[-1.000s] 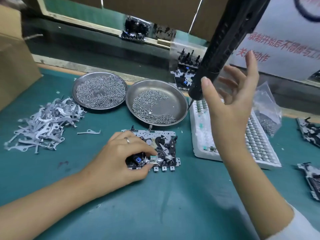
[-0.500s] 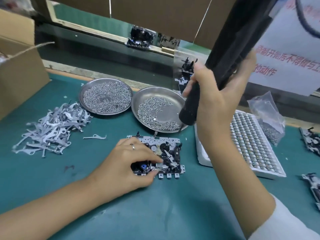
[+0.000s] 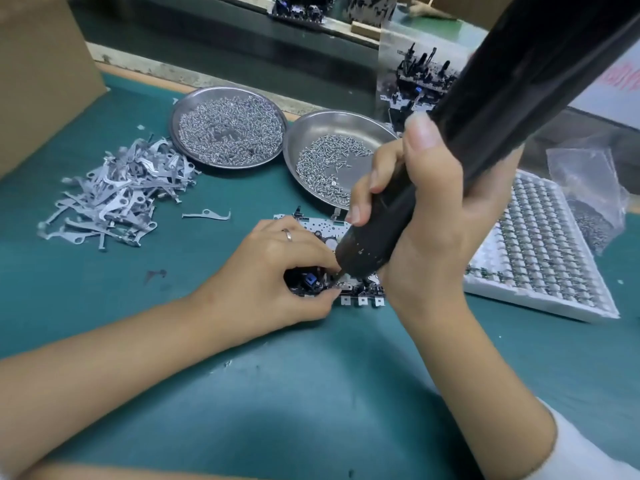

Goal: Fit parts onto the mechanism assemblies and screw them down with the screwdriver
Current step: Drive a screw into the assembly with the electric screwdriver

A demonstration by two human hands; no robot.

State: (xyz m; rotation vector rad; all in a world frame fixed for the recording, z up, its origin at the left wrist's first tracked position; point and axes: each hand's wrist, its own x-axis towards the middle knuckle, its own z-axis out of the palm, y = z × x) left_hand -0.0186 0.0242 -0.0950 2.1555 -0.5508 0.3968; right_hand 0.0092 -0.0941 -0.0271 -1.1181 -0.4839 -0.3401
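Note:
A flat metal mechanism assembly (image 3: pixel 362 299) lies on the green mat (image 3: pixel 311 393), mostly covered by my hands. My left hand (image 3: pixel 273 282) curls over its left end and pinches it between thumb and fingers beside a blue part (image 3: pixel 309 280). My right hand (image 3: pixel 426 216) grips the long black electric screwdriver (image 3: pixel 491 112), which slants down from the upper right. Its bit comes down on the assembly right by my left fingertips; the tip itself is hard to see.
Two steel dishes of screws (image 3: pixel 227 129) (image 3: pixel 332 168) stand behind the assembly. A heap of grey stamped levers (image 3: pixel 114 195) lies left, one loose lever (image 3: pixel 207 214) nearer. A white tray of small parts (image 3: pixel 540 251) and a plastic bag (image 3: pixel 588 188) sit right. Cardboard box (image 3: pixel 41 74) far left.
My right hand went from open beside the hanging screwdriver to gripping it, then brought it down and left onto the assembly. My left hand stayed on the assembly.

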